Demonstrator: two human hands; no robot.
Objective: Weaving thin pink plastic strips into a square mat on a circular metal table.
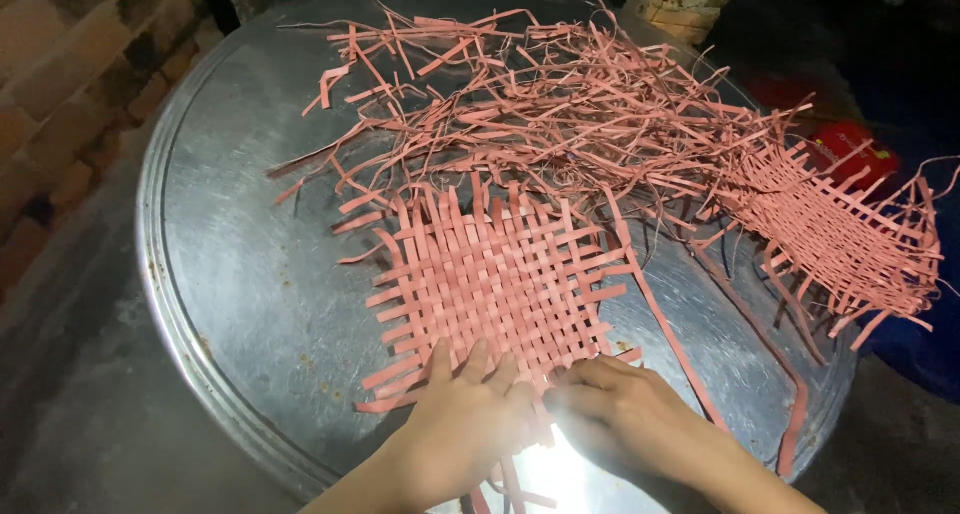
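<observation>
Both hands, left (462,421) and right (622,414), are showing bare, forearms too; no rings or sleeves are showing, though glare is blurring the wrists.

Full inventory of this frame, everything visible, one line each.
woven mat: 1, pink, centre of tray, under both hands
second woven piece: 1, pink, tray's right edge
loose strips: a tangled heap, pink, far half of tray
round metal tray: 1, silver-grey, fills the view
brick wall: 1, reddish-brown, upper left
red object: 1, kind unclear, right behind the second piece
left hand: flat on mat's near edge
right hand: on mat's near right corner
</observation>
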